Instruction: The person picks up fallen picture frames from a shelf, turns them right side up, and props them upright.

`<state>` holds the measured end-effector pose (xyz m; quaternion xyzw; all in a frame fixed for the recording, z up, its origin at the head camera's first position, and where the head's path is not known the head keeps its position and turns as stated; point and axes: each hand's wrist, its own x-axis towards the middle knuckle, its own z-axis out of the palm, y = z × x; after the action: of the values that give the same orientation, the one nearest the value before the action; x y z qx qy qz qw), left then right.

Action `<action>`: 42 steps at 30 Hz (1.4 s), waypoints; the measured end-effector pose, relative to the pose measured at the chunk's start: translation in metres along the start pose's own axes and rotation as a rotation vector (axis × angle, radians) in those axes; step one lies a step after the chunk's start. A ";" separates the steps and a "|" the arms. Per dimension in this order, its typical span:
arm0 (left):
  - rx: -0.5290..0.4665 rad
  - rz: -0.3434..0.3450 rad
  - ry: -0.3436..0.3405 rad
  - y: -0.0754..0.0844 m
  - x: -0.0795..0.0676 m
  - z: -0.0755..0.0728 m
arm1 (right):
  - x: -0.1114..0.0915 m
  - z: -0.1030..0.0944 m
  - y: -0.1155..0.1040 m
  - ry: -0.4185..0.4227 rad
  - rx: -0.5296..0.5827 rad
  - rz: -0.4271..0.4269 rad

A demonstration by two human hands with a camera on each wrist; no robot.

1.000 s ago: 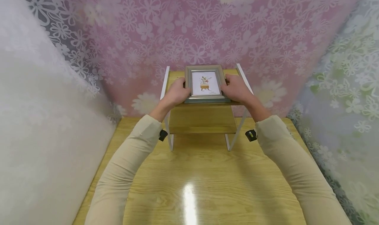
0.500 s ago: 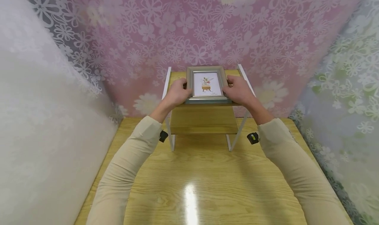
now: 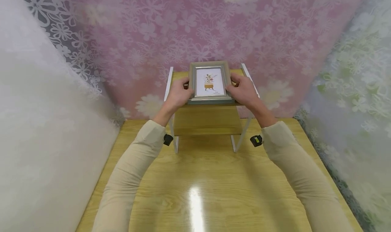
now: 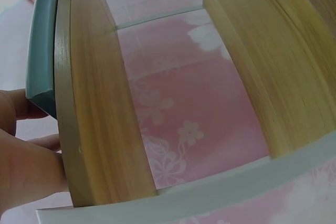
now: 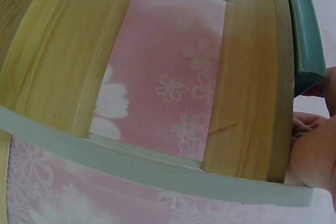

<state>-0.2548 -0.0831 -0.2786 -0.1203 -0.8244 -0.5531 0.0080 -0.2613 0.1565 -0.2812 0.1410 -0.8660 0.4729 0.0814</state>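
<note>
A picture frame (image 3: 208, 99) with a silvery beige border and a plant print lies face up over the top board (image 3: 181, 75) of a small two-tier rack in the head view. Its far edge is raised toward the wall. My left hand (image 3: 179, 92) grips its left side, thumb at the near corner. On the opposite side, my right hand (image 3: 243, 91) pinches the border, thumb on the front face. In the left wrist view the frame's teal edge (image 4: 42, 51) is right at the board's front edge; the right wrist view has the same teal edge (image 5: 310, 35). Most fingers are hidden.
The rack has white metal side legs (image 3: 239, 143) and a lower wooden shelf (image 3: 207, 121). It stands on a shiny wood floor (image 3: 213, 188) against a pink flowered wall (image 3: 195, 28). A white wall (image 3: 55, 116) stands at left, a flowered one (image 3: 351, 99) at right.
The picture frame's far edge has risen toward the wall, tilting it slightly, with both hands still holding its sides. The whole view has shifted a little.
</note>
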 end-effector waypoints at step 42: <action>-0.637 0.354 0.156 -0.016 -0.012 0.006 | -0.012 0.009 0.011 0.184 0.841 -0.215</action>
<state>-0.2454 -0.0860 -0.2972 -0.2151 -0.5744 -0.7793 0.1284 -0.2539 0.1567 -0.2981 0.2083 -0.5680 0.7834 0.1423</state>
